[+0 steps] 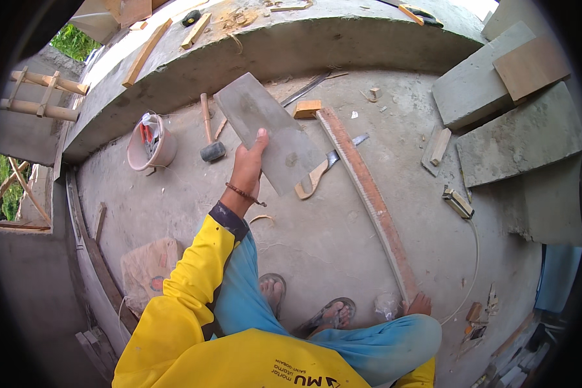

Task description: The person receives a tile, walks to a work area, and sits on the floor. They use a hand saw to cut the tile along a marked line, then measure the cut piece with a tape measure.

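My left hand (247,167) is closed on a flat, grey rectangular board (271,132), thumb on top and fingers out of sight underneath. It is raised and tilted in front of me. Low on the right, my right hand (419,304) is closed at the near end of a long reddish-brown plank (372,200) with pale, rough edges. Its far end meets a small wooden block (307,108). Beneath the plank passes the blade of a handsaw, whose wooden handle (313,181) shows beside the grey board. Left of the board lies a black-headed mallet (213,152).
A pinkish bucket (151,147) with tools stands at left, above a crumpled paper sack (150,266). A raised concrete ledge (271,55) curves across the back, bearing wood pieces. Concrete slabs (520,136) stand at right, near a small corded tool (458,203). A plastic bag (387,305) lies near my foot.
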Motion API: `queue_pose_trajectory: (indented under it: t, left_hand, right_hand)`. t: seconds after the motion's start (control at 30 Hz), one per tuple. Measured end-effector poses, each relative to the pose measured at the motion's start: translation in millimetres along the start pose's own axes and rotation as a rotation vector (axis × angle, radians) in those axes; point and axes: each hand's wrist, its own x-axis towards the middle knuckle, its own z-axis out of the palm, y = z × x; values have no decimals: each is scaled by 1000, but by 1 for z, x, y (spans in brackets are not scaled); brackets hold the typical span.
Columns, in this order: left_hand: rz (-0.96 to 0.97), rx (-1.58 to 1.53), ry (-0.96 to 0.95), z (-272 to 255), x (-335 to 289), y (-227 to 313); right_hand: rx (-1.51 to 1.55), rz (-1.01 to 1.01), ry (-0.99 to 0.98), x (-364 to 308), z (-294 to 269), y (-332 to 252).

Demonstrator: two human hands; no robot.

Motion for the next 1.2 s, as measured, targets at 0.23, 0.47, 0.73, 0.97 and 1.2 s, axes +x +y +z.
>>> queue_pose_trajectory:
  t: [0.23,0.47,0.73,0.97,1.2]
  left_hand:
    - [11,-179,93,-14,1,5]
    - [14,-253,42,-49,3,18]
    - [61,-266,148,-94,10,17]
    - [26,-315,136,-114,-9,25]
    - [16,-240,169,-136,-15,19]
  right_hand:
    - [93,-190,-100,-66,-4,-58]
    - [109,-320,-70,-77,-26,-104]
    - [119,-532,22,-22,-50,-173]
    - [144,-639,73,44,-62,-242]
    - [162,-744,-38,119,-108,-270]
